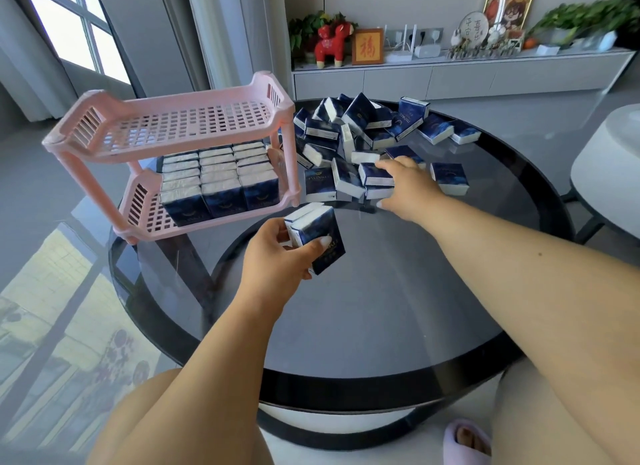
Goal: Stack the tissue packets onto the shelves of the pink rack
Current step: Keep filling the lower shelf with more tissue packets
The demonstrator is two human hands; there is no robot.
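A pink two-shelf rack (pixel 104 145) stands at the left of the round glass table (pixel 381 308). Its lower shelf holds rows of upright dark blue tissue packets (pixel 221 180); its top shelf is bare. My left hand (pixel 273 256) grips a small stack of packets (pixel 317 236) just in front of the rack's right leg. My right hand (pixel 408 187) reaches into the loose pile of packets (pixel 367 135) and curls round two stacked packets (pixel 375 180) at the pile's near edge.
A low white cabinet (pixel 450 80) with a red toy horse, frames and plants runs along the back wall. A white round seat (pixel 606 173) stands at the right. My knees and a slipper (pixel 464 440) show below the table's near rim.
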